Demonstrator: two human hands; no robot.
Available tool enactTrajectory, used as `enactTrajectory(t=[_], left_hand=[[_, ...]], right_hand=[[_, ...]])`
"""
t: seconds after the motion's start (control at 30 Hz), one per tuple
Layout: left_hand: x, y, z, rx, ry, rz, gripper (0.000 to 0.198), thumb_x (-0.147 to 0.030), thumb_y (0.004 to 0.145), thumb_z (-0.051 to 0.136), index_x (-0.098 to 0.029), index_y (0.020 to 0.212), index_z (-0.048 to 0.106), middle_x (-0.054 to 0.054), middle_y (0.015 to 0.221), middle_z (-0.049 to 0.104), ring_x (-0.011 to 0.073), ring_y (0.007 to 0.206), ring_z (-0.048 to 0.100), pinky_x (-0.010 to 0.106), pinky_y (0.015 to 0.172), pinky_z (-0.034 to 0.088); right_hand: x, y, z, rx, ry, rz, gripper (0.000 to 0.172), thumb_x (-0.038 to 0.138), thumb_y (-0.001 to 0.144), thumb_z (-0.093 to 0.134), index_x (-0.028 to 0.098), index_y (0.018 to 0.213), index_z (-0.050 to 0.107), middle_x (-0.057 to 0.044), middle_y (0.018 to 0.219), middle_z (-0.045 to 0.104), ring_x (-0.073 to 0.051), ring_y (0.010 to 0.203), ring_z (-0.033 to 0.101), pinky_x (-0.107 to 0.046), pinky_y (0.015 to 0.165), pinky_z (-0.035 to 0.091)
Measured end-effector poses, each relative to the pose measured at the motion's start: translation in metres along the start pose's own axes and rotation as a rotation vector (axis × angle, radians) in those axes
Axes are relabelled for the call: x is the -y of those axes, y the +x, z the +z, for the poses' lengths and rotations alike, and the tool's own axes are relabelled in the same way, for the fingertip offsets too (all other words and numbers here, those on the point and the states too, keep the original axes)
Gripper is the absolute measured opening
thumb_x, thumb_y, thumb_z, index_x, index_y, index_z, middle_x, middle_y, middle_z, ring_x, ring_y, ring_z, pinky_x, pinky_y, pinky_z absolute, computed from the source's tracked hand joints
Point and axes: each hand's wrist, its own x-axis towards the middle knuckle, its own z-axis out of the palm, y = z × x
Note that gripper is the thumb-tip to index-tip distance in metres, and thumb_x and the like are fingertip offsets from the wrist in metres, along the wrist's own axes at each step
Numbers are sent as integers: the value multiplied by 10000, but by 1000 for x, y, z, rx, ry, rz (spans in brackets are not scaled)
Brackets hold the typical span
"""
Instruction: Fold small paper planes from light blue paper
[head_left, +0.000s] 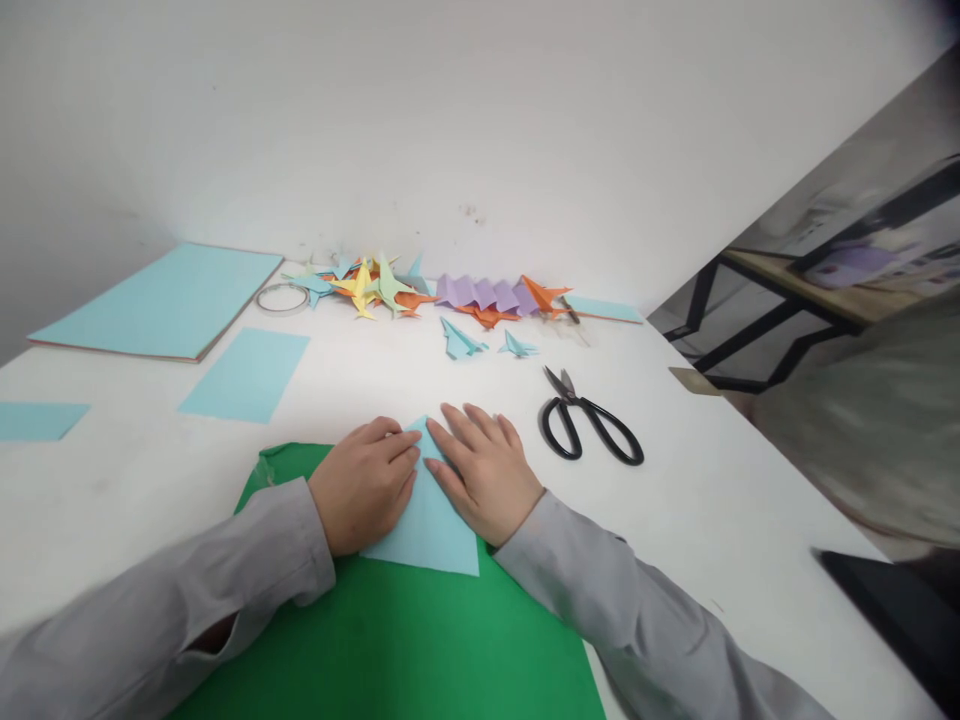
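Observation:
A light blue sheet of paper (429, 525), folded to a point at its far end, lies on a green mat (390, 640) in front of me. My left hand (365, 483) rests on its left side with the fingers curled and pressed down on the fold. My right hand (487, 470) lies flat on its right side, fingers stretched out along the folded edge. Both arms wear grey sleeves.
Black scissors (591, 425) lie right of my right hand. Farther back are two small blue paper planes (459, 340), a heap of coloured folded figures (375, 285), a purple pleated strip (484, 293), a tape ring (282, 297), a blue paper stack (169, 300) and loose blue sheets (246, 373). The table's edge runs along the right.

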Motion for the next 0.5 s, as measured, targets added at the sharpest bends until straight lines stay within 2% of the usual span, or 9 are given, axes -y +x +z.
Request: enactTrajectory(t=[0.27,0.5], left_hand=[[1,0,0,-2,7,11,234,-145,813,417,-84,901,625,123,1005,629,226,900,499,380,820,460],[0,0,-3,138,6,-41,321,-269,847,396,-153,1109,540,97,1030,574,242,917,460,429,792,438]], right_hand=[[0,0,-1,14,8,0,437,409,874,341,221,1254,447,-87,1337,415,-320,1213,324,-539,949,253],[1,0,-1,51,13,18,445,399,868,340,221,1265,436,-78,1353,392,-327,1223,302,-544,954,242]])
